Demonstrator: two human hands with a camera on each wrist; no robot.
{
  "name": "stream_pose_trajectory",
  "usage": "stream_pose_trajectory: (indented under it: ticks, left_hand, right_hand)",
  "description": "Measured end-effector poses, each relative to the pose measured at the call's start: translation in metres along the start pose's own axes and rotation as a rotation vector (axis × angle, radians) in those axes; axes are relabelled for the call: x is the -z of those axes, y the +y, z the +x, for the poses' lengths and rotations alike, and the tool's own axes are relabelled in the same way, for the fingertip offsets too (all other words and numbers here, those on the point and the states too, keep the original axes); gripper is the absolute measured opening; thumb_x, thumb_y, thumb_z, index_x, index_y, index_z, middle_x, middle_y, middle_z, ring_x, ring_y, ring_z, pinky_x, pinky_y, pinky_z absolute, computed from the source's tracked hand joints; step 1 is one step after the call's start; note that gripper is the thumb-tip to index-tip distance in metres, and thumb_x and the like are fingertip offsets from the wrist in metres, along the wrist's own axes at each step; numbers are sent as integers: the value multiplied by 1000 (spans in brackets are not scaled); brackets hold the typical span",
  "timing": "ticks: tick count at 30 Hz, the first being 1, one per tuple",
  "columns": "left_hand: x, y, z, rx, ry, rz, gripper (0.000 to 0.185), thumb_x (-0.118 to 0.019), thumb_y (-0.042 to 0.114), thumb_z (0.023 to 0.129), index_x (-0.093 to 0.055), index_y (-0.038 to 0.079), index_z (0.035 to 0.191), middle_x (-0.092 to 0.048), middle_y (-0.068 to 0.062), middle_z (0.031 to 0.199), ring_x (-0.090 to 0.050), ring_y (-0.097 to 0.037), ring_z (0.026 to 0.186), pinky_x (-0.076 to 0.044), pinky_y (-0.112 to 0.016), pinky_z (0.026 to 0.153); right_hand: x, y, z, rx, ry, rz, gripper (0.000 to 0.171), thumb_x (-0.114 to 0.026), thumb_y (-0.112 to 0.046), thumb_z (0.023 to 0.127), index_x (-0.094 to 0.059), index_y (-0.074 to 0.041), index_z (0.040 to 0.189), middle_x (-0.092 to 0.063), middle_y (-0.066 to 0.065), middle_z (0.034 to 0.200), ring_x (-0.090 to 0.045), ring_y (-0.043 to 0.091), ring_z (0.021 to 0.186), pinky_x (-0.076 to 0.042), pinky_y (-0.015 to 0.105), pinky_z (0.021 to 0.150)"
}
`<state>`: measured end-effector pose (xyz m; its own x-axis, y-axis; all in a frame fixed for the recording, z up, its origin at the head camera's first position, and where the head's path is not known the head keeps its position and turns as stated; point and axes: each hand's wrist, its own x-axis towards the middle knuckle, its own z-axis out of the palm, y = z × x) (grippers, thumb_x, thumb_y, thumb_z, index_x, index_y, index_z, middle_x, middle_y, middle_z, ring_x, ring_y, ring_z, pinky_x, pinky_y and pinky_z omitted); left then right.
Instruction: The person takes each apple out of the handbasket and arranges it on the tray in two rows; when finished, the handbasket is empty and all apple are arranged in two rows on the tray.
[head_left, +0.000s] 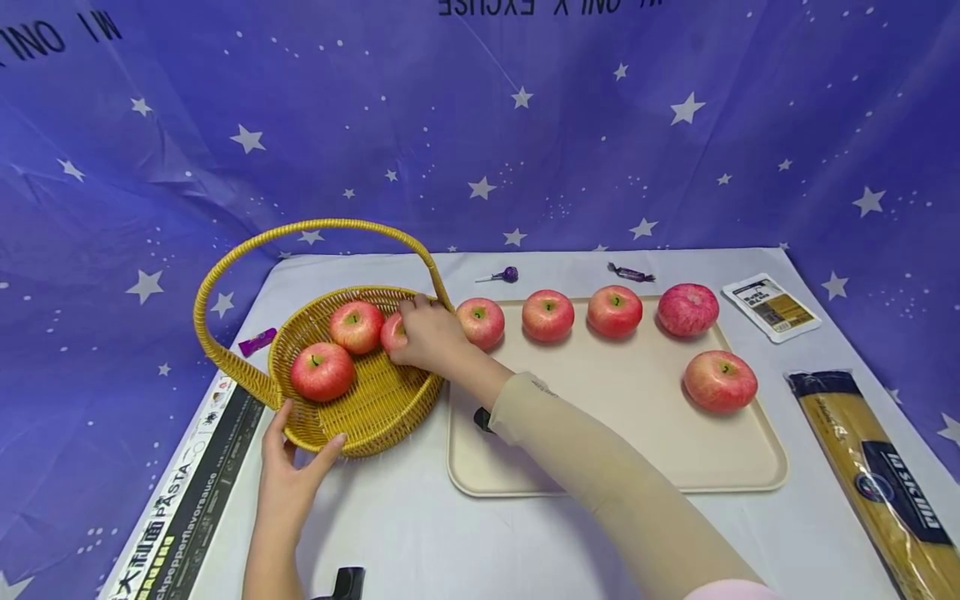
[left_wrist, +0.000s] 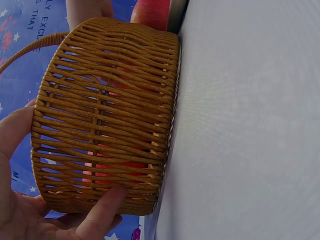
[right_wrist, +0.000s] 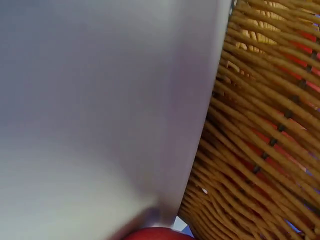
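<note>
A yellow wicker basket with a tall arched handle stands on the left of the table. Two red apples lie in its left and back part. My right hand reaches over the basket's right rim and grips a third apple, partly hidden by the fingers. The left hand holds the basket's near left side; in the left wrist view its thumb and fingers lie about the woven wall. From the right wrist, mostly the basket's outside shows, and the right hand is out of sight there.
A beige tray holds several apples along its back and right. Behind it lie a lollipop and a wrapped candy. Packets and spaghetti lie right; a black pasta box and purple candy left.
</note>
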<state>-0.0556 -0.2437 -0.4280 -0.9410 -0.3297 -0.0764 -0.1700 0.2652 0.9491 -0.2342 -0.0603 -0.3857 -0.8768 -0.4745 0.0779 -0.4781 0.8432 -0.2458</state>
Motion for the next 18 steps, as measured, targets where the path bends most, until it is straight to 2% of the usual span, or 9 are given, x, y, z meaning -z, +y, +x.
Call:
stream_pose_trajectory:
  ticks: [4,7,12,18]
  left_hand:
    - [0,1,-1,-4,3,-8,96,-74,11,86,-8,14,156,-4,-14,158,-10,-39,143,-15,-48,116]
    - [0,2,-1,-9,4,-16,95,-73,11,86,-8,14,156,-4,-15,158,-9,-40,143,-15,-48,116]
    - [0,2,-1,-1,-2,-6,96,-74,13,86,-7,15,156,-3,-15,158,-9,-40,143,-15,-49,116]
    - [2,0,0,18,-13,16,98,-74,17,86,-6,16,156,-1,-14,159,-8,-39,144,-16,-49,115]
  right_hand:
    - [7,-1,-9,45,30,34,66,-70,-48,75,-55,-10,127,-54,8,120,-59,26,99,-54,38,80]
    - [23,-3,-21,79,52,88,70,-70,-48,75,-54,-12,132,-54,6,124,-54,26,108,-50,37,89]
    - [59,4,-52,119,91,199,69,-73,-45,74,-53,-16,133,-53,1,121,-51,19,107,-49,34,85]
    - [95,37,-94,124,185,294,69,-78,-42,72,-55,-16,131,-54,0,122,-50,16,110,-48,35,88]
